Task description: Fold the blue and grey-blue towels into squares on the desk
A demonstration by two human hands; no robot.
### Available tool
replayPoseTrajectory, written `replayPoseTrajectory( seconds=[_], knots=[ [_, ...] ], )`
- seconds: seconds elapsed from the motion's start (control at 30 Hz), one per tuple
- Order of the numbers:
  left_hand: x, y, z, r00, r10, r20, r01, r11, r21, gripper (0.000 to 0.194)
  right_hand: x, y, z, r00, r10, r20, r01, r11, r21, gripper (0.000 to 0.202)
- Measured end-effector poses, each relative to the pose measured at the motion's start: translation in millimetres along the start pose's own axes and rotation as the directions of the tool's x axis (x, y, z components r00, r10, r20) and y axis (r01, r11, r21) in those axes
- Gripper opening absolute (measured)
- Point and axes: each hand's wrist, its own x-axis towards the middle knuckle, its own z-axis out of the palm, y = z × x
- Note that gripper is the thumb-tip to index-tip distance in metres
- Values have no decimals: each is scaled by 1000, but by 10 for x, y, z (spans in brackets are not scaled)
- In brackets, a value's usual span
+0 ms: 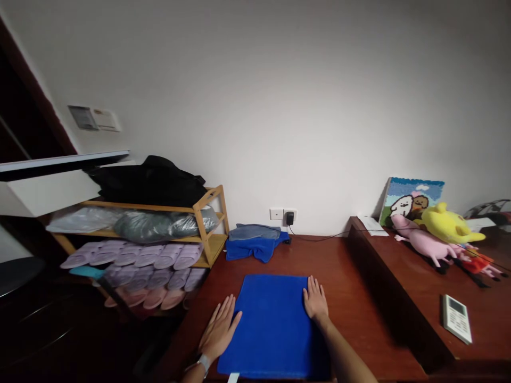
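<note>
A blue towel (pixel 275 324) lies spread flat on the reddish-brown wooden table (pixel 343 276), a small white tag showing at its near edge. My left hand (pixel 219 327) rests by the towel's left edge, fingers stretched out and the thumb reaching the cloth; a band circles that wrist. On the far right part of the towel, my right hand (pixel 315 299) lies flat across the edge with its fingers extended. Neither hand grips anything. Behind the towel, a heap of folded blue and grey cloths (pixel 255 242) sits near the wall.
A wooden rack (pixel 203 234) with slippers and a black bag (pixel 151 181) stands at the left. A black plug (pixel 289 217) sits in the wall socket. On the raised right surface are plush toys (pixel 427 242), a fluffy picture (pixel 415 197) and a white remote (pixel 457 319).
</note>
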Motion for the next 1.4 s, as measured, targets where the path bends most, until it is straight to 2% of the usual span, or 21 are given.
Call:
replayPoseTrajectory(
  seconds=[0.17, 0.27, 0.3, 0.37, 0.43, 0.5, 0.53, 0.6, 0.63, 0.7, 0.77, 0.83, 1.0, 1.1, 1.17, 1.27, 1.33, 1.4],
  knots=[
    [17, -85, -33, 999, 11, 49, -12, 1000, 14, 67, -34, -17, -65, 1000, -3, 4, 3, 1000, 5, 68],
    [121, 32, -47, 997, -76, -17, 76, 997, 11, 66, -36, -32, -89, 1000, -3, 12, 2, 1000, 17, 69],
    [177, 160, -48, 994, -89, -60, 90, 996, 8, 66, -36, -36, -92, 1000, -3, 13, 3, 1000, 18, 69],
    [313, 567, -31, 992, -28, -125, 28, 1000, -1, 66, -40, -41, -98, 1000, -7, 12, 7, 1000, 15, 69],
    [466, 1121, 20, 981, 173, -91, -176, 984, -24, 65, -47, -37, -100, 1000, -10, 7, 10, 1000, 9, 68],
    [617, 1695, 114, 931, 365, -17, -365, 928, -69, 64, -54, -23, -91, 1000, -17, 6, 17, 1000, -7, 67],
    [684, 1946, 174, 911, 412, 10, -409, 908, -91, 64, -55, -13, -80, 1000, -24, 6, 24, 1000, -18, 67],
    [795, 2317, 300, 921, 385, 59, -377, 919, -114, 67, -49, 11, -45, 998, -54, 7, 55, 998, -43, 65],
    [838, 2426, 356, 933, 351, 80, -341, 933, -118, 68, -42, 21, -24, 997, -75, 9, 75, 996, -53, 64],
    [903, 2491, 426, 951, 289, 107, -276, 953, -121, 71, -22, 34, 11, 996, -87, 8, 87, 994, -60, 64],
    [951, 2376, 416, 960, 256, 114, -242, 963, -121, 73, -4, 32, 27, 998, -64, 0, 64, 997, -47, 64],
    [991, 2121, 330, 971, 207, 117, -194, 974, -113, 74, 4, 21, 21, 999, -30, -13, 30, 999, -22, 66],
    [1060, 1181, 33, 993, 18, 120, -12, 999, -49, 82, -9, 2, -16, 1000, -12, -10, 12, 1000, 17, 68],
    [1074, 702, -24, 994, -55, 96, 57, 998, -12, 83, -14, 6, -17, 1000, -5, -4, 5, 1000, 19, 69],
    [1081, 513, -11, 994, -78, 73, 79, 997, -13, 82, -15, 6, -14, 1000, -4, -8, 4, 1000, 14, 68],
    [1062, 371, 16, 996, -79, 38, 80, 996, -33, 79, -16, 1, -17, 1000, -5, -10, 5, 1000, 4, 69],
    [984, 254, 13, 997, -77, 11, 78, 996, -51, 75, -17, -2, -23, 1000, -4, -8, 4, 1000, -1, 69],
    [812, 41, -5, 996, -84, -36, 81, 995, -65, 69, -18, -3, -28, 1000, -3, -3, 3, 1000, -5, 69]
  ],
)
